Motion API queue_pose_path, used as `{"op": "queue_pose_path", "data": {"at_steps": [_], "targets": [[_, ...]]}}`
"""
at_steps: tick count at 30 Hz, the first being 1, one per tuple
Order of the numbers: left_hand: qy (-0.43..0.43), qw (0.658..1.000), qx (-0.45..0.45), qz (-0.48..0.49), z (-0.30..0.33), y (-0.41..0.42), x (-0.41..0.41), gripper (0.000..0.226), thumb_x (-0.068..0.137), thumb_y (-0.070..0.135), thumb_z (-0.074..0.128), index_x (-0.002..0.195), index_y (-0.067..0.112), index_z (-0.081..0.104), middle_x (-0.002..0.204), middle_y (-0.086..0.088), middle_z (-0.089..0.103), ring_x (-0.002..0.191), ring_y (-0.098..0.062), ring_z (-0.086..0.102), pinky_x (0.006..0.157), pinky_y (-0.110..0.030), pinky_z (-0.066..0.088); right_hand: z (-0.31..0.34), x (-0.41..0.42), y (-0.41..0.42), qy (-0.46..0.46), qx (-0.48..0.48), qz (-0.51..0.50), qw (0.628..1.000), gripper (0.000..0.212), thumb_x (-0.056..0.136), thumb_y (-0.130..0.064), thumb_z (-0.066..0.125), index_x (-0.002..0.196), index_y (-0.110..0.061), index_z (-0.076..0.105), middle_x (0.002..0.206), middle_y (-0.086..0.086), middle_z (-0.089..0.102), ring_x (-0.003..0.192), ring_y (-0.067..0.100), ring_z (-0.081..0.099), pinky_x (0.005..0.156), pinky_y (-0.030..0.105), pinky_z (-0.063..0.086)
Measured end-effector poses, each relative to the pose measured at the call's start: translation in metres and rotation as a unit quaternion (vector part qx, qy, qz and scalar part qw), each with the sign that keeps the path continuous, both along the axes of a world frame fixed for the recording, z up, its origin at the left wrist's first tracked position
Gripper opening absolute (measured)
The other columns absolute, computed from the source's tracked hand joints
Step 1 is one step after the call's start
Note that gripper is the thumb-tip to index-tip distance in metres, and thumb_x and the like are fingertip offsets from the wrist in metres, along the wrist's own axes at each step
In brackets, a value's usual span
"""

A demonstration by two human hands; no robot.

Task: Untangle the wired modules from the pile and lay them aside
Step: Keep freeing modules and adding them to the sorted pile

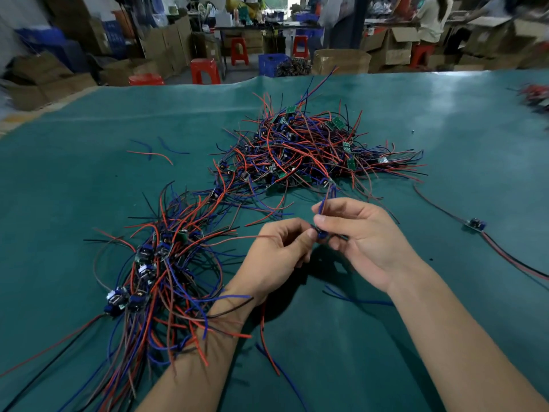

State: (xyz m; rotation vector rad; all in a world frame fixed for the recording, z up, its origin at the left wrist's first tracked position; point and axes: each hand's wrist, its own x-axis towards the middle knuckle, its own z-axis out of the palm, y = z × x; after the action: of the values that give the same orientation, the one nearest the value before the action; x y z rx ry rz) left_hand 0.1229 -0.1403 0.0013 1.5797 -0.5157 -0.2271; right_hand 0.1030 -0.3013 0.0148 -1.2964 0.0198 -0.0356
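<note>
A tangled pile (309,147) of small circuit modules with red, blue and black wires lies at the middle of the green table. A second heap of laid-aside modules (154,269) spreads at the left, and its wires cross my left forearm. Both hands meet above the table, in front of the pile. My left hand (276,257) and my right hand (362,236) pinch one small blue module (320,233) between their fingertips. Its blue wires (328,197) run up between my right fingers toward the pile.
A single module (475,225) with a long red and black lead lies at the right. Loose wire pieces (154,151) lie at the left rear. Another wire heap (534,96) sits at the far right edge. Red stools, cardboard boxes and people stand beyond the table.
</note>
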Motion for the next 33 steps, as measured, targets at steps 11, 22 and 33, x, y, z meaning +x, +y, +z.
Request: {"op": "queue_pose_path", "data": {"at_steps": [11,22,33], "targets": [[-0.01,0.999,0.032,-0.015,0.0,0.001,0.0,0.028,0.103,0.006,0.051,0.079,0.011,0.064,0.051,0.011,0.046,0.045,-0.001,0.038,0.047,-0.013,0.031,-0.001,0.004,-0.01,-0.142,-0.371,-0.306,0.865,0.01,0.086,-0.016,0.078,0.08,-0.022,0.072,0.073,-0.01,0.071,0.065,0.009,0.067,0.072,0.034,0.059],[0.001,0.999,0.037,-0.02,-0.001,0.0,0.001,0.025,0.103,0.007,0.051,0.084,0.01,0.067,0.051,0.006,0.047,0.046,-0.006,0.036,0.049,-0.018,0.03,0.0,0.006,-0.045,-0.133,-0.235,-0.463,0.844,0.01,0.093,-0.016,0.067,0.097,-0.018,0.076,0.066,-0.018,0.07,0.059,0.003,0.067,0.072,0.041,0.062],[0.035,0.997,-0.045,0.042,-0.002,-0.002,0.001,0.014,0.102,0.003,0.05,0.096,0.007,0.062,0.062,0.0,0.061,0.05,-0.008,0.05,0.05,-0.019,0.04,-0.002,-0.002,0.004,-0.033,-0.213,-0.125,0.968,0.004,0.086,-0.018,0.08,0.086,-0.021,0.078,0.08,0.001,0.077,0.068,0.009,0.068,0.052,0.023,0.051]]}}
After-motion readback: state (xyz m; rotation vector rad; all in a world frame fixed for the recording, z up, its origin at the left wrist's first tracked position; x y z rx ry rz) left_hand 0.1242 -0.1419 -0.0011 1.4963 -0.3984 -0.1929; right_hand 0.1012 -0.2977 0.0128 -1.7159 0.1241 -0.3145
